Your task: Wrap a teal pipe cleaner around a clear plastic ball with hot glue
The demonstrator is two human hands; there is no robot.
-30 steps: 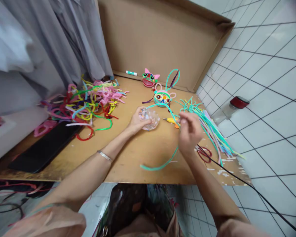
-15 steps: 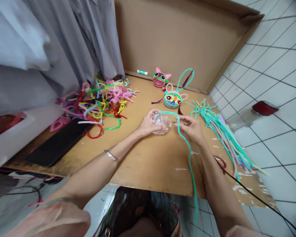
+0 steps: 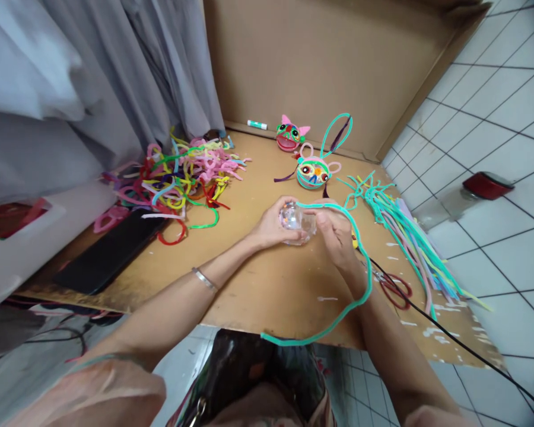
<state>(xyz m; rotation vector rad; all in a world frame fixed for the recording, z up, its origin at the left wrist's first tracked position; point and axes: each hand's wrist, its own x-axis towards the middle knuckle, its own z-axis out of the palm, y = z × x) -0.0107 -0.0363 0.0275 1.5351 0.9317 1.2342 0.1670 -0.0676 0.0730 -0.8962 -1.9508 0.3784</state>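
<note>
My left hand (image 3: 269, 228) is wrapped round a clear, faceted plastic ball (image 3: 297, 224) with small coloured specks showing in it. A teal pipe cleaner (image 3: 368, 279) runs from the top of the ball, over my right hand and down in a long curve to the table's front edge. My right hand (image 3: 336, 231) is at the ball's right side, its fingers closed at the pipe cleaner and the index finger stretched along it to the ball. Just beyond that wrist shows a small part of a yellow object (image 3: 355, 240), near a black cord.
Two decorated animal-face balls, one red-mouthed (image 3: 288, 137) and one teal-banded (image 3: 312, 174), sit behind my hands. Tangled pipe cleaners (image 3: 191, 172) and a black slab (image 3: 111, 255) lie left. Straight pipe cleaners (image 3: 404, 237), red-handled scissors (image 3: 396, 290) and a cord (image 3: 449, 344) lie right.
My right hand has moved up against the ball and the pipe cleaner. The pipe cleaner's loose end has swung left. The yellow object and scissors have come into view beside my right arm.
</note>
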